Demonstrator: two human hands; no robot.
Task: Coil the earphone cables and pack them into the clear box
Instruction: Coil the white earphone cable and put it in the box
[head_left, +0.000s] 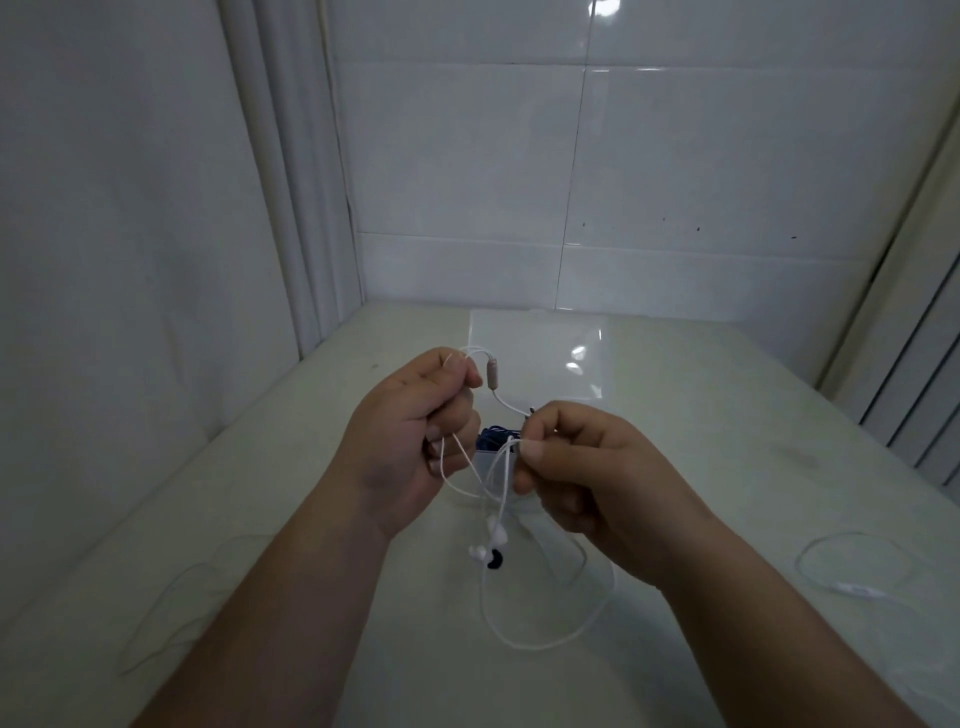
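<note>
Above the clear box (492, 459), your left hand (410, 431) and right hand (582, 467) both pinch the white earphone cable (503, 401); its dangling earbuds (485, 552) could snag the slack loop and tangle your coil.

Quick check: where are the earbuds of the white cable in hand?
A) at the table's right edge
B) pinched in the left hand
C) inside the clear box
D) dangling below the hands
D: the earbuds hang on the white cable below the left hand and right hand, both gripping it.
</note>
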